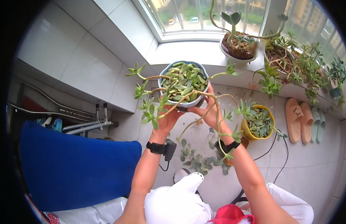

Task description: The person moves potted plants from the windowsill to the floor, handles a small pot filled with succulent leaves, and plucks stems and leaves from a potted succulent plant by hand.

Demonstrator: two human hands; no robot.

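Both my hands hold up a round, pale blue-rimmed pot [202, 68] full of plump green leaves, with long trailing succulent stems hanging over its sides. My left hand [168, 118] grips the pot's lower left side, its fingers partly hidden by leaves. On the lower right, my right hand [207, 115] supports the pot, with stems crossing in front of it. Below the pot, loose leaves [201, 163] lie scattered on the tiled floor. A yellow pot [248, 131] of leaves stands on the floor, right of my right wrist.
On the window ledge stand a white pot [238, 58] with a tall succulent and a planter [285, 74] of trailing plants. Pink slippers [293, 121] and green slippers [318, 125] are at the right. A blue cloth-like surface [79, 168] and metal tubes [83, 127] are at the left. Cables cross the floor.
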